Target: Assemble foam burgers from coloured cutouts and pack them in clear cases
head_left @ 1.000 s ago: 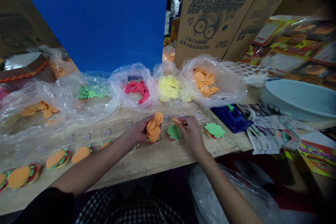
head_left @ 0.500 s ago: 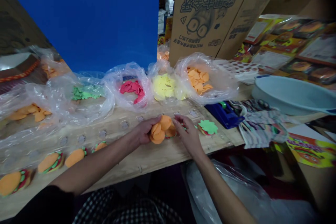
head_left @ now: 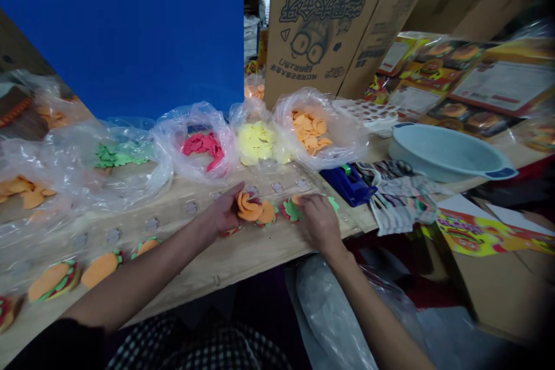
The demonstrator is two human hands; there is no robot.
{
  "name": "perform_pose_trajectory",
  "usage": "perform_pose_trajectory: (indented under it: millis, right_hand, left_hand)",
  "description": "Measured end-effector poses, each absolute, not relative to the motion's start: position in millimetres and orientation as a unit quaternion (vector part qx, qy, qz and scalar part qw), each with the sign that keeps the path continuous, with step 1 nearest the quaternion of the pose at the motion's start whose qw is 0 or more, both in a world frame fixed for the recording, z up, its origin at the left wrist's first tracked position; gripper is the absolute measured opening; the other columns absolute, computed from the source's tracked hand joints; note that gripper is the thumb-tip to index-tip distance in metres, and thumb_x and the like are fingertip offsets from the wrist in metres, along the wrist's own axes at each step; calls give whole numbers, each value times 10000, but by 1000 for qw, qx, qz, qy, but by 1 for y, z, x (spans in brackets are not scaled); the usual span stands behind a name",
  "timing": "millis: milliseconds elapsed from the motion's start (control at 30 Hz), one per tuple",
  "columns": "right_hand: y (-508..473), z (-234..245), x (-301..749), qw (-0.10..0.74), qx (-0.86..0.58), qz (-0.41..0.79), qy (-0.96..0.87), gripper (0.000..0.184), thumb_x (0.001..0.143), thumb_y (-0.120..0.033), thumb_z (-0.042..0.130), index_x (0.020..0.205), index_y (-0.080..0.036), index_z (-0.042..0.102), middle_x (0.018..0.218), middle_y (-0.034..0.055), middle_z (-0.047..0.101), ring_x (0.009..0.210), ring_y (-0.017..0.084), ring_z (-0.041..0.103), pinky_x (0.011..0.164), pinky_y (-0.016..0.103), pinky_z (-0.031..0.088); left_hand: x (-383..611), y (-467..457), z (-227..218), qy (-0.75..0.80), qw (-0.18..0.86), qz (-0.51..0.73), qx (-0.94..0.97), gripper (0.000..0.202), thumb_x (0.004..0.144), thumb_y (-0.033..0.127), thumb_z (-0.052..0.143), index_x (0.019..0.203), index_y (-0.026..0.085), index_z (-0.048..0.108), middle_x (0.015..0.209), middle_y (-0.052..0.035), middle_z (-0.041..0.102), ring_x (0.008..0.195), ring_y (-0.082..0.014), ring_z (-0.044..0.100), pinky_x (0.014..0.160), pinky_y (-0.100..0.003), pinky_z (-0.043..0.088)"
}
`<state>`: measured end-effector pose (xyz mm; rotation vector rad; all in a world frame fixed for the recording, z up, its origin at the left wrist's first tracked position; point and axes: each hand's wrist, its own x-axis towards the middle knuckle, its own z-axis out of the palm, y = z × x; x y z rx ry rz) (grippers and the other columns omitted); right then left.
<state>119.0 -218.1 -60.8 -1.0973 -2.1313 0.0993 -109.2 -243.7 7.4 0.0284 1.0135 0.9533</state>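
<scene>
My left hand [head_left: 224, 213] is closed on a fanned stack of orange foam-like discs [head_left: 248, 208], held just above the table. Right beside that stack lies a small toy-like burger [head_left: 267, 214] topped with an orange disc. My right hand [head_left: 321, 223] reaches down over another layered piece with a green leaf [head_left: 291, 211]. An orange disc [head_left: 296, 199] shows at its fingertips, and the fingers look pinched on it. Part of one more green leaf [head_left: 333, 203] peeks out behind that hand. Orange-topped burgers [head_left: 102, 269] lie in a row toward the left.
Along the back, plastic bags hold red pieces [head_left: 203, 144], yellow pieces [head_left: 256, 141], green pieces [head_left: 121, 155] and orange discs [head_left: 310, 130]. A blue tape dispenser [head_left: 350, 186], patterned cloth [head_left: 401, 199] and a pale blue basin [head_left: 451, 153] are at the right. A cardboard box [head_left: 321, 23] stands behind.
My right hand has moved away from the left hand's stack to the green-leaf piece on the right, with an orange disc at its fingers. The view has shifted rightward.
</scene>
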Motion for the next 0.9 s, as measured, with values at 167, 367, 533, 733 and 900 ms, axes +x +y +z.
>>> perform_pose_trajectory:
  millis: [167, 367, 533, 733, 900]
  right_hand:
    - [-228, -73, 119, 297, -395, -6, -869, 172, 808, -214, 494, 948, -208, 594, 976, 63, 624, 936, 219, 496, 765, 367, 344]
    - [-242, -44, 104, 382, -407, 49, -829, 236, 797, -341, 517, 999, -241, 585, 970, 53, 614, 926, 218, 505, 780, 377, 333]
    - [-248, -26, 80, 356, -355, 74, -861, 267, 786, -284, 537, 1050, -270, 572, 1020, 65, 577, 939, 228, 483, 774, 390, 345]
    - [-243, -24, 90, 462, -368, 240, -770, 133, 777, -315, 545, 875, -258, 616, 890, 30, 617, 893, 197, 523, 795, 371, 382]
    - [-226, -23, 120, 510, -434, 455, -587, 221, 717, -386, 584, 845, -206, 590, 792, 18, 626, 725, 170, 569, 686, 328, 444]
  left_hand:
    - [-107, -242, 11, 453, 767, 453, 20, 313, 819, 387, 431, 751, 104, 548, 722, -76, 617, 727, -173, 610, 728, -327, 491]
    - [-92, -239, 10, 426, 776, 465, 17, 317, 839, 370, 387, 740, 107, 535, 684, -67, 595, 673, -164, 599, 693, -321, 491]
    - [-76, -236, 9, 401, 797, 449, 35, 383, 848, 392, 347, 682, 103, 537, 648, -73, 592, 603, -162, 579, 627, -308, 486]
    - [-68, -235, 4, 392, 807, 439, 56, 376, 851, 397, 336, 723, 103, 534, 682, -78, 592, 648, -178, 588, 629, -321, 490]
    - [-60, -230, -1, 378, 810, 447, 29, 343, 856, 394, 328, 775, 106, 496, 770, -112, 592, 782, -206, 598, 716, -374, 492]
